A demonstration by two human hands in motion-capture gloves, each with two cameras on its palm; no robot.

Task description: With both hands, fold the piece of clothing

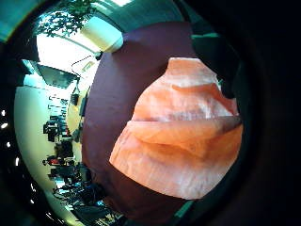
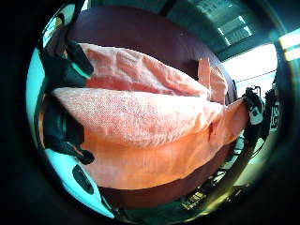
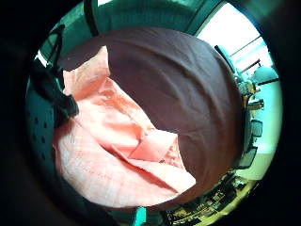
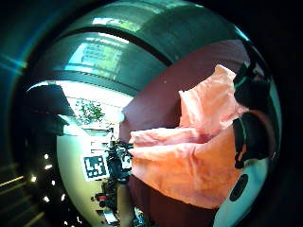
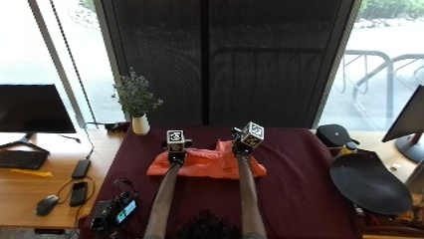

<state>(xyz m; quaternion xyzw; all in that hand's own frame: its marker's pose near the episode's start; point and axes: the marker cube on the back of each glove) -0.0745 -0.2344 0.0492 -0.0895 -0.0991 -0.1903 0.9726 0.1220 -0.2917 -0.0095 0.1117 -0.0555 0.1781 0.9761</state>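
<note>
From above, an orange shirt (image 5: 207,166) lies in the middle of a table with a dark red cloth (image 5: 298,189) on it. It is nearer the far edge than the near one. The left hand (image 5: 175,152) sits at the shirt's far left part and the right hand (image 5: 242,148) at its far right part. You cannot tell from here how the fingers are. There is lots of bare cloth to the right and on the near side. A white vase with a plant (image 5: 138,123) stands at the far left corner.

In the left little finger view, the shirt (image 1: 181,136) is bunched in big folds on the dark cloth (image 1: 113,103).

In the left thumb view, curled dark fingers (image 2: 63,136) grip a raised fold of the shirt (image 2: 140,117).

In the right little finger view, a dark finger (image 3: 59,101) pinches the shirt's (image 3: 113,150) edge.

In the right thumb view, fingers (image 4: 253,135) curl on the lifted shirt (image 4: 189,161).
</note>
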